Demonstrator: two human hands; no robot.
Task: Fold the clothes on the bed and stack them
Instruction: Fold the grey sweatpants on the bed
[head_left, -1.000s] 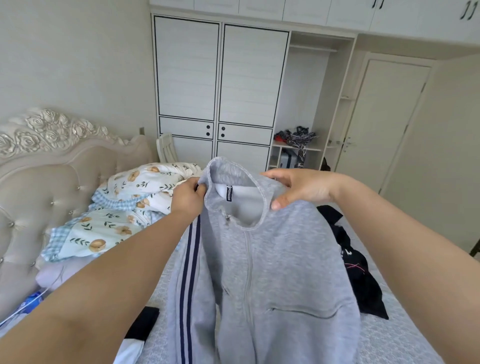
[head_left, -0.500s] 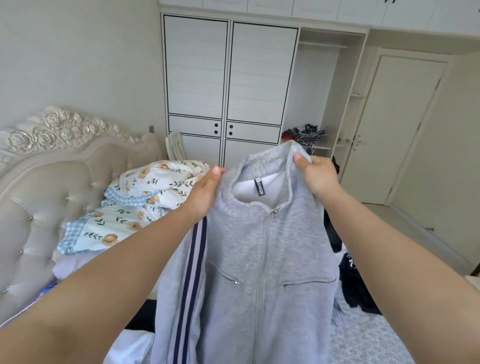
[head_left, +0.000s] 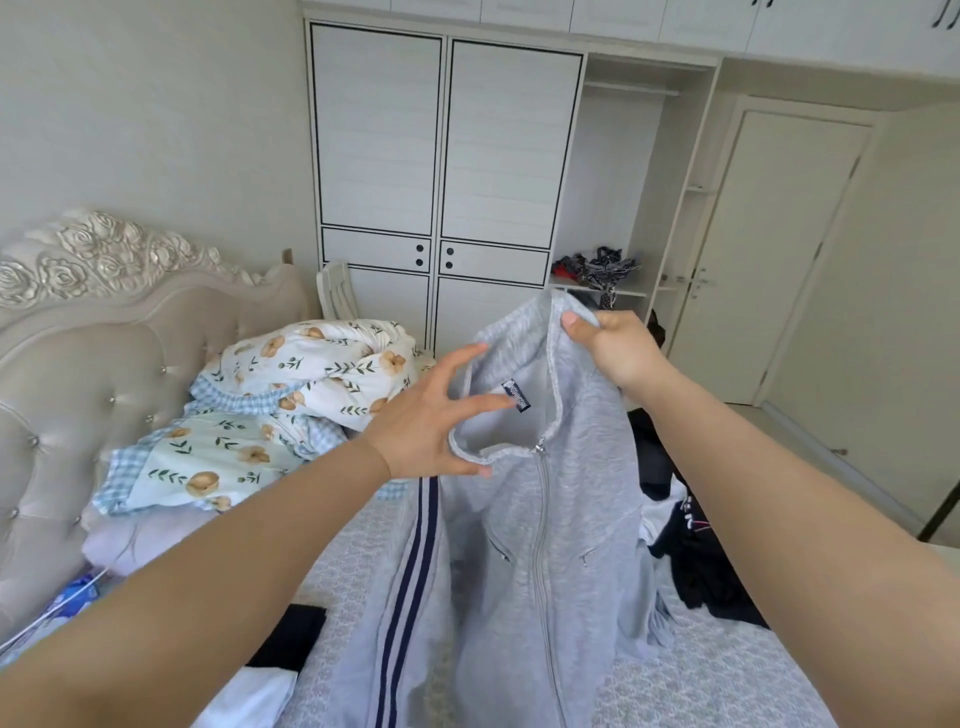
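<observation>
Bright, even daylight, soft shadows.
Wide-angle lens bows the wardrobe and door lines; slight overall softness.

Grey zip jacket held up over the bed, zipper closed, 2 navy stripes down its left-hanging sleeve. Right hand pinches the collar at its top right edge, fingers curled round the fabric. Left hand at the collar's left side, fingers spread and straight, thumb under the collar rim, fingertips near the neck label; not gripping. Floral quilt bunched at the padded headboard. Dark clothes heaped on the bed right of the jacket. Black and white garment at the lower left. White wardrobe behind, open shelf with some clothes, closed door to the right.
</observation>
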